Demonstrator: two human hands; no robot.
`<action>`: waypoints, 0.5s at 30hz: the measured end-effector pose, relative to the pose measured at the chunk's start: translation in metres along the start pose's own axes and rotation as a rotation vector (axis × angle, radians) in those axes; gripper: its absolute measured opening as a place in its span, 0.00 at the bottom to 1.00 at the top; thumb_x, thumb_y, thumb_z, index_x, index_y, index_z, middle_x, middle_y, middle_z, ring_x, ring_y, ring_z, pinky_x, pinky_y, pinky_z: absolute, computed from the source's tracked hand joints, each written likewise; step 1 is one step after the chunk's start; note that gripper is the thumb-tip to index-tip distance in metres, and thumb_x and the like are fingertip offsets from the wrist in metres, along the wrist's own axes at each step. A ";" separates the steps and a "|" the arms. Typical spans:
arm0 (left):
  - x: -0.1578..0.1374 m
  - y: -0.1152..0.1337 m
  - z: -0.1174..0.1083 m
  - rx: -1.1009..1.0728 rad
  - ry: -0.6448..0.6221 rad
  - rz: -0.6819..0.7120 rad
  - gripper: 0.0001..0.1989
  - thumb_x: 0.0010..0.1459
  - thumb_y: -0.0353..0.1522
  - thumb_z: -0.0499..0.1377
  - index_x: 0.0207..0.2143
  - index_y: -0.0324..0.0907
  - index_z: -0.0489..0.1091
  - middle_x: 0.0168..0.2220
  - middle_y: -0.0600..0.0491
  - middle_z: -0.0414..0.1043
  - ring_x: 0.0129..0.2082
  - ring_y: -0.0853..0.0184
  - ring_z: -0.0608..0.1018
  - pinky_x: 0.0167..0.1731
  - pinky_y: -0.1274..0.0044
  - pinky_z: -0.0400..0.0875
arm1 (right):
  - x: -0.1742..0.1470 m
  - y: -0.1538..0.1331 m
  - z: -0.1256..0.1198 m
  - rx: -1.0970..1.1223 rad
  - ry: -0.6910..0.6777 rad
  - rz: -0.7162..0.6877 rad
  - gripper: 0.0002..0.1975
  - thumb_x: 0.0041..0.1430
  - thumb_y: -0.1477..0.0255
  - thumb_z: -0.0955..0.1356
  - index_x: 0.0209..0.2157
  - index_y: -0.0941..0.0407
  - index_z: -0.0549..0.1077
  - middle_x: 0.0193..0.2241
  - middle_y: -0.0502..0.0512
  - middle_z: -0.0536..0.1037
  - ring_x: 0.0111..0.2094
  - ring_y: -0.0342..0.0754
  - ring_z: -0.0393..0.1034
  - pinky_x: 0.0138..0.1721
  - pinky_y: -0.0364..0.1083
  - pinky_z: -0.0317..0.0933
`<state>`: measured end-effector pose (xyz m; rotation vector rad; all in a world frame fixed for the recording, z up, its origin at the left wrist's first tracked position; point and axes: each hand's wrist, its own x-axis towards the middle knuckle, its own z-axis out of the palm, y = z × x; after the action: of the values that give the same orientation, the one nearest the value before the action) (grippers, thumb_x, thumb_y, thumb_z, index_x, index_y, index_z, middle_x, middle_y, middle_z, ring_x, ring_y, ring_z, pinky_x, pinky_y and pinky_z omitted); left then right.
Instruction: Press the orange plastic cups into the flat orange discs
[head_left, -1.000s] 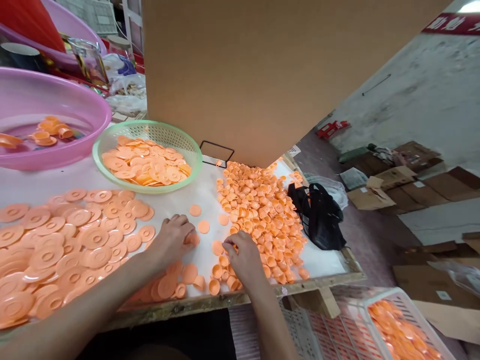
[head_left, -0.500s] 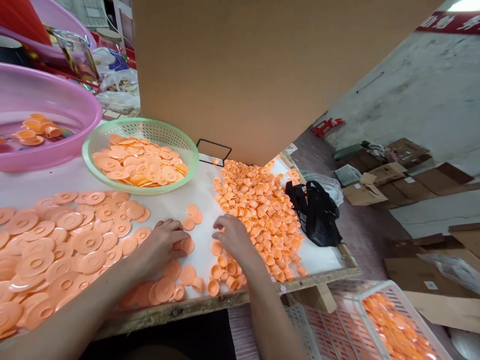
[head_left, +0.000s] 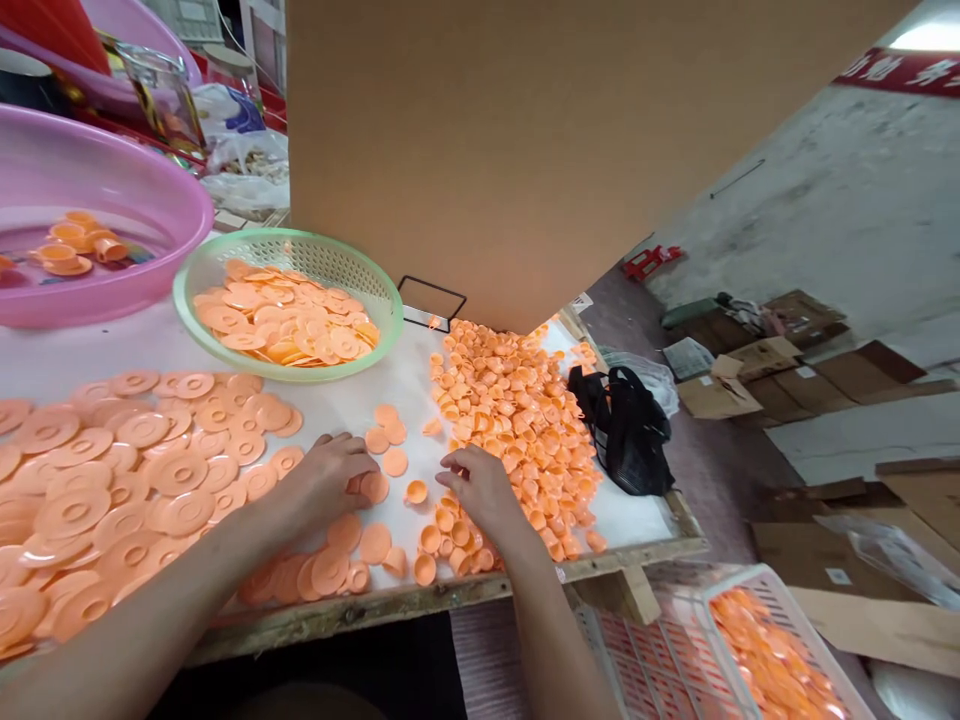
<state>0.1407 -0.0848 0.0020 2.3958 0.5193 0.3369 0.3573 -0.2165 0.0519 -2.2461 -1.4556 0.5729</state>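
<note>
At 8 o'clock, L hand [head_left: 328, 480] curls by disc [head_left: 374, 488], grip unclear; at 6, R hand [head_left: 484, 490] part-spread. Prob. sorting step; next needs pinching cup [head_left: 415, 492].

Small-parts workshop, from where I stand: orange plastic cups [head_left: 517, 430] and discs [head_left: 150, 480] crowd the wood-edged worktable [head_left: 416, 375]; a filled crate [head_left: 660, 620] stands below its edge; cartons [head_left: 817, 380] and a lettered red banner [head_left: 900, 72] appear beyond its right end.
</note>
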 end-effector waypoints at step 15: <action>-0.001 -0.001 0.006 0.005 0.067 -0.006 0.05 0.51 0.31 0.66 0.32 0.45 0.74 0.33 0.56 0.73 0.37 0.65 0.70 0.40 0.72 0.58 | 0.008 -0.046 0.054 0.335 -0.053 0.166 0.04 0.47 0.79 0.69 0.25 0.56 0.74 0.17 0.46 0.73 0.20 0.41 0.67 0.23 0.39 0.57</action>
<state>0.1422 -0.0880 -0.0034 2.3940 0.5582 0.4152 0.2966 -0.1860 0.0306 -2.1061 -1.1051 0.8650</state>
